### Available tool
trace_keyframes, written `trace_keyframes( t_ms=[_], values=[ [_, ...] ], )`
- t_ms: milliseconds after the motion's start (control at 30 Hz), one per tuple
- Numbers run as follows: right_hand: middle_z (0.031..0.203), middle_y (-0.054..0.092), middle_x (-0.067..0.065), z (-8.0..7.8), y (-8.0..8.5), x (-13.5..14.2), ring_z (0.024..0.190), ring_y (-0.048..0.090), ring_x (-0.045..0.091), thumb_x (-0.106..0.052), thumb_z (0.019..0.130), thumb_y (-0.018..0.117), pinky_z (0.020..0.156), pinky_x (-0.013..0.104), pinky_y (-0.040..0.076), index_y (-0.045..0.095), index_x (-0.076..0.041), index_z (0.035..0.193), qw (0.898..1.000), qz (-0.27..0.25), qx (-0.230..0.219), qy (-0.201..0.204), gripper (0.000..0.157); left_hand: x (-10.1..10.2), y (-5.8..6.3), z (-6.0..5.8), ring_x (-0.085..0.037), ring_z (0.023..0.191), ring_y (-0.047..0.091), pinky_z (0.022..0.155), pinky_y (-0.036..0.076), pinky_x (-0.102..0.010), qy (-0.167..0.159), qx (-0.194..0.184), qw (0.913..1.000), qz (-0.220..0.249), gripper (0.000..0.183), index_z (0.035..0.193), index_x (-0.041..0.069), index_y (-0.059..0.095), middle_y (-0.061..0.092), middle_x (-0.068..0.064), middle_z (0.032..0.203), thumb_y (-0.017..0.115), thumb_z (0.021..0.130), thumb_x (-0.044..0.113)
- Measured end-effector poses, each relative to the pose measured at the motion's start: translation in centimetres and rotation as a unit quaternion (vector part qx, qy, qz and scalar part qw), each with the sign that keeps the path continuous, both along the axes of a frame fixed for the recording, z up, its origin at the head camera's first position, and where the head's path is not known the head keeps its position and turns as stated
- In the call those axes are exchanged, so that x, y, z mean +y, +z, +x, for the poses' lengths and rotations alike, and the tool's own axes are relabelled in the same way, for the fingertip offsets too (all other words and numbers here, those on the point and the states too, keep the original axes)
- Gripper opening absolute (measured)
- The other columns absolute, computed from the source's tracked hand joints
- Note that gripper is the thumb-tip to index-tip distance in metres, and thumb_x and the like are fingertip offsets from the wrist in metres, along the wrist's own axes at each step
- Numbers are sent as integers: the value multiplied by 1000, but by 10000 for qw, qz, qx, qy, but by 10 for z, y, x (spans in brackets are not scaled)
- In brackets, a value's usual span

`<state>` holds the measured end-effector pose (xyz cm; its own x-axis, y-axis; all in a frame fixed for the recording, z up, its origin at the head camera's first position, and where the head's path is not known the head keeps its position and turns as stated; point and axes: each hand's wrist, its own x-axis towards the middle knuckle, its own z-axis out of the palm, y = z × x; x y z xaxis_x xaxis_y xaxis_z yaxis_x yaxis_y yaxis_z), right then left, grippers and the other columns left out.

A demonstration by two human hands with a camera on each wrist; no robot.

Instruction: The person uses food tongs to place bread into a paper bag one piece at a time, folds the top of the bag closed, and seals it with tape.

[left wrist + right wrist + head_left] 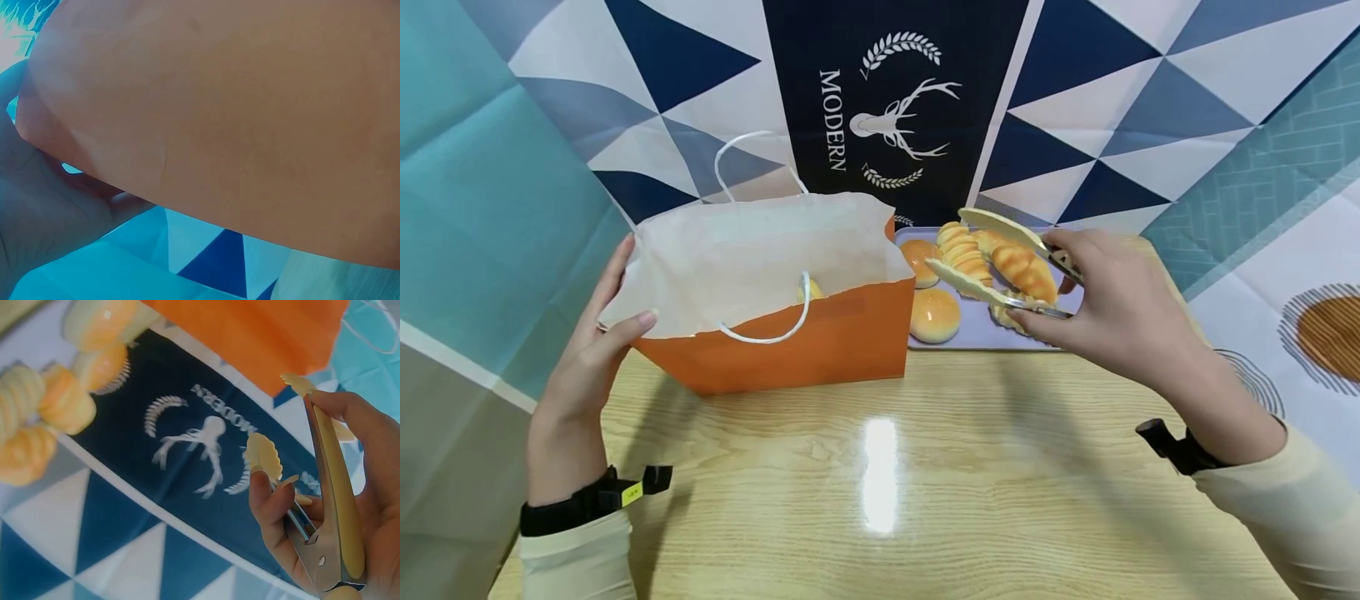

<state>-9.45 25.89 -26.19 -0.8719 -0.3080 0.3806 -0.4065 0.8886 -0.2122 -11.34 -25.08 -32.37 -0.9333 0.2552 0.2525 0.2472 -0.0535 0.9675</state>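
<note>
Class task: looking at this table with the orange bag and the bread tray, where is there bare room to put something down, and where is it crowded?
Free: the wooden table in front of the orange bag, between the left hand and the right hand. Crowded: the tray behind, full of buns, with the tongs over it.

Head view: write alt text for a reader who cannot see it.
A person's right hand holds open tongs over bread rolls on a tray, while the left hand grips the rim of an open orange paper bag on a wooden table.
</note>
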Motion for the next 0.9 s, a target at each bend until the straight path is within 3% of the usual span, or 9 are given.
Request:
trace_keyframes(
  t_ms=[133, 267, 467, 533, 700, 900],
  values=[
    [98, 62, 10, -2, -23, 7, 79, 54, 24, -47, 67, 86, 59, 42, 46, 58, 0, 128, 9996, -70, -263, -73, 82, 0, 1, 0, -15, 144, -8, 116, 0, -57, 20, -17, 10000, -37, 74, 160, 27, 19, -4, 5, 164, 44, 97, -4],
    [111, 62, 18, -5, -44, 9, 84, 55, 27, -51, 68, 84, 61, 45, 47, 55, 4, 132, 9983, -33, -526, -245, 89, 0, 1, -1, -15, 144, -9, 115, -4, -63, 27, -23, 10000, -77, 75, 160, 26, 18, -4, 6, 164, 44, 97, -3],
    [94, 59, 9, -10, -73, 9, 71, 51, 23, -47, 64, 86, 55, 37, 42, 56, 2, 125, 9973, 52, -660, -327, 84, 0, 1, 0, -15, 145, -9, 114, -5, -64, 6, -25, 9999, -108, 75, 160, 26, 17, -5, 6, 164, 44, 97, -4],
    [96, 60, 9, -11, -82, 9, 71, 52, 24, -48, 63, 87, 55, 38, 43, 56, 2, 124, 9966, 74, -732, -361, 84, 0, 1, 1, -15, 145, -9, 114, -5, -63, 7, -33, 9999, -114, 75, 160, 27, 17, -5, 6, 164, 44, 97, -4],
    [112, 63, 17, -16, -101, 10, 83, 60, 30, -49, 62, 87, 63, 50, 52, 54, 4, 128, 9943, 85, -981, -402, 91, 0, 1, 1, -15, 145, -9, 114, -5, -64, 44, -55, 9999, -157, 75, 160, 26, 17, -4, 7, 164, 44, 97, -3],
    [121, 59, 21, -23, -118, 13, 96, 58, 34, -50, 63, 85, 70, 56, 50, 50, 6, 135, 9912, 133, -1238, -452, 98, 1, 2, 2, -14, 145, -10, 109, -11, -71, 84, -59, 9997, -224, 75, 160, 27, 17, -3, 8, 165, 45, 97, -2]
  ],
)
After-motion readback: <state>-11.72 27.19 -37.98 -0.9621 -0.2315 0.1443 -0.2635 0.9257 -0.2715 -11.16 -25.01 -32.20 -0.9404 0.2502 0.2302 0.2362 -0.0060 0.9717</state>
